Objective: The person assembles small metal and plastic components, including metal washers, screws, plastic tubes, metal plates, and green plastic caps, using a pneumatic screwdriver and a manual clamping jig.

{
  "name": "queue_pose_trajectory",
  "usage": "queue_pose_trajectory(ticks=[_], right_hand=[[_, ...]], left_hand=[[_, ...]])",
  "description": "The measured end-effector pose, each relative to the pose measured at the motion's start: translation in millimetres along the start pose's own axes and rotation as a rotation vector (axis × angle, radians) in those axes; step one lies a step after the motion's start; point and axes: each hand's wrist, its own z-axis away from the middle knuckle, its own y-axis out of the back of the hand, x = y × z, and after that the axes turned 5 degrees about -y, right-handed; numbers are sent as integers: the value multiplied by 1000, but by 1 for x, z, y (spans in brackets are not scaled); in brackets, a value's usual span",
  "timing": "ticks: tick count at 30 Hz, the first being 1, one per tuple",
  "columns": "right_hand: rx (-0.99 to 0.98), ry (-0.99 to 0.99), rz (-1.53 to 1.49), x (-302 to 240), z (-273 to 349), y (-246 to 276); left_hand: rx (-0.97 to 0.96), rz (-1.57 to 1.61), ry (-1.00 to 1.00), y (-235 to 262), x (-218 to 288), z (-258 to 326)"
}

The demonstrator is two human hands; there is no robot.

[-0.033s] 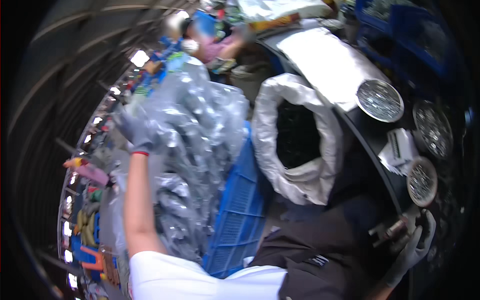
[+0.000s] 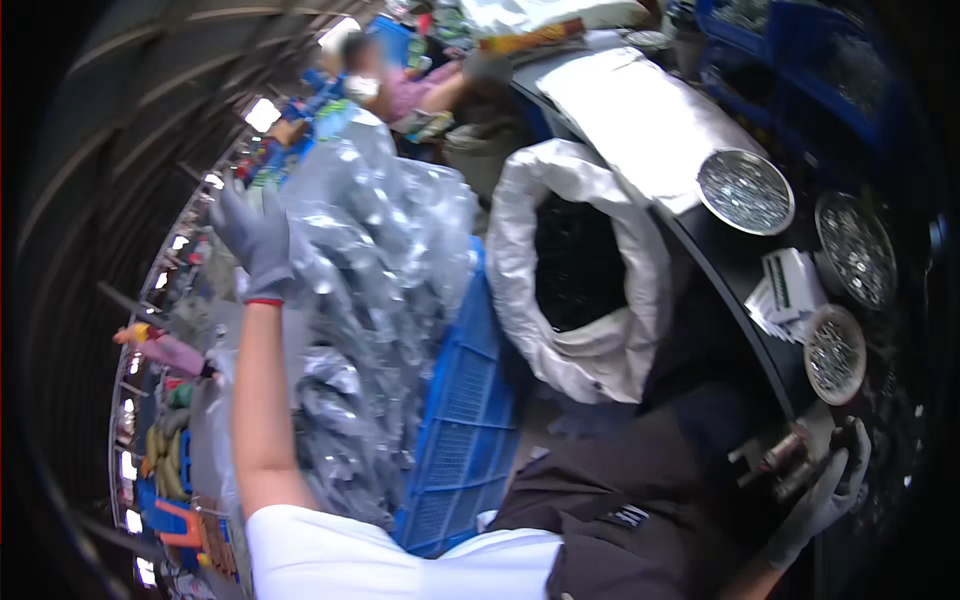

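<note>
My left hand (image 2: pixel 257 242), in a grey glove with a red cuff, is raised beside a big heap of clear plastic bags (image 2: pixel 375 230). Its fingers are stretched out and it holds nothing. At the lower right, my right hand (image 2: pixel 828 495), also in a grey glove, rests next to a small metal fixture (image 2: pixel 785 455) at the dark table's edge. Its fingers are bent but apart, with nothing visible between them. The heap of bags lies against a blue plastic crate (image 2: pixel 460 440). Between crate and table stands a white sack (image 2: pixel 510 235) with its mouth rolled back and a dark inside.
On the dark table (image 2: pixel 722 275) are round bowls of small shiny parts (image 2: pixel 746 192), a stack of white cards (image 2: pixel 790 290) and a white bag (image 2: pixel 640 120). Blue bins (image 2: pixel 830 70) stand at the far right. Another person (image 2: pixel 415 90) works at the back.
The whole view has shifted slightly, so things sit a little further left. My left hand shows more sharply, its fingers extended. My right hand stays by the metal fixture.
</note>
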Motion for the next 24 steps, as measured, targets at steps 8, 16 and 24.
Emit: queue_pose_trajectory(ticks=[8, 16, 24], right_hand=[[328, -105, 303, 52, 28, 28], [252, 169, 574, 51, 30, 16], [323, 250, 613, 29, 20, 2]], left_hand=[[-709, 809, -754, -99, 271, 144], [-1520, 261, -65, -266, 250, 427], [-1552, 465, -146, -279, 235, 481]])
